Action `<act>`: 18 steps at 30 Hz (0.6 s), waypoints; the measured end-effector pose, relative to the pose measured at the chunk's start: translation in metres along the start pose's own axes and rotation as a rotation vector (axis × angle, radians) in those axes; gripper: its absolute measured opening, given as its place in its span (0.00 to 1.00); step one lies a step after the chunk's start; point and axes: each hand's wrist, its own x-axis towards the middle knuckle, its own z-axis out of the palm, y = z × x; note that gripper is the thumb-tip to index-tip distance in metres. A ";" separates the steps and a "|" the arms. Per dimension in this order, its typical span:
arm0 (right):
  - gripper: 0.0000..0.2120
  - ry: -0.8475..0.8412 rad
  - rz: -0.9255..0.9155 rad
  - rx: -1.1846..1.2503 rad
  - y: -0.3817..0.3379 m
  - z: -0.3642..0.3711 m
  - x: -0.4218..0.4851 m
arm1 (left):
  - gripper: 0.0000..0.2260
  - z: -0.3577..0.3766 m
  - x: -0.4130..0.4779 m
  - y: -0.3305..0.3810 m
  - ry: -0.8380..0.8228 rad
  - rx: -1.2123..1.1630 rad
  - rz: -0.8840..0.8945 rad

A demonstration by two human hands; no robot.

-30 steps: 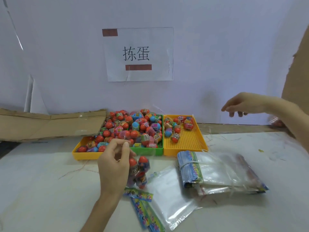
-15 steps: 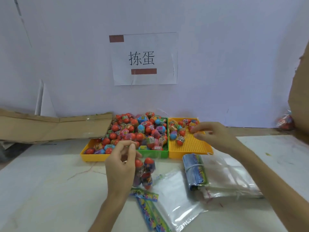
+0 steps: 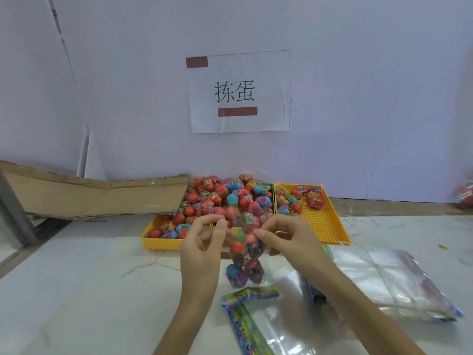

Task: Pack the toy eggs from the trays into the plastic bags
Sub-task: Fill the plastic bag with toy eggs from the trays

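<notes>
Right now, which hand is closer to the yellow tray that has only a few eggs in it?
Right. The right hand is just in front of the yellow tray, next to its near-left corner. The left hand is further left, in front of the heaped trays.

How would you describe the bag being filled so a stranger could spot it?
Start at the trays by the wall. Just in front, both hands pinch the clear bag from above. Unlike the flat bags lying on the table, it hangs upright, holding several toy eggs.
</notes>
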 end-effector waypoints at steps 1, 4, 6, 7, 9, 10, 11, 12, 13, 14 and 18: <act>0.08 0.039 0.005 0.031 0.000 -0.001 -0.001 | 0.14 0.000 0.001 0.001 -0.032 -0.072 -0.060; 0.08 0.124 0.018 0.107 -0.002 -0.002 -0.002 | 0.18 0.000 0.003 0.001 -0.118 -0.184 -0.157; 0.06 0.155 0.023 0.160 -0.004 -0.004 -0.003 | 0.15 -0.002 0.003 -0.002 -0.154 -0.172 -0.182; 0.05 0.161 0.020 0.177 -0.005 -0.005 -0.003 | 0.14 -0.002 0.003 -0.004 -0.166 -0.163 -0.194; 0.04 0.161 0.011 0.190 -0.007 -0.005 -0.004 | 0.11 -0.004 0.003 -0.005 -0.176 -0.179 -0.229; 0.04 0.158 0.009 0.193 -0.007 -0.005 -0.004 | 0.09 -0.004 0.003 -0.005 -0.177 -0.198 -0.247; 0.04 0.156 0.009 0.196 -0.007 -0.005 -0.004 | 0.07 -0.005 0.004 -0.004 -0.178 -0.220 -0.263; 0.04 0.153 0.014 0.203 -0.007 -0.005 -0.004 | 0.06 -0.006 0.005 -0.003 -0.183 -0.244 -0.285; 0.04 0.147 0.021 0.218 -0.007 -0.006 -0.004 | 0.05 -0.006 0.006 -0.003 -0.194 -0.271 -0.312; 0.03 0.136 0.030 0.235 -0.007 -0.006 -0.004 | 0.05 -0.007 0.006 -0.002 -0.210 -0.301 -0.345; 0.07 0.109 0.048 0.303 -0.007 -0.008 -0.004 | 0.13 -0.007 0.006 0.000 -0.307 -0.398 -0.456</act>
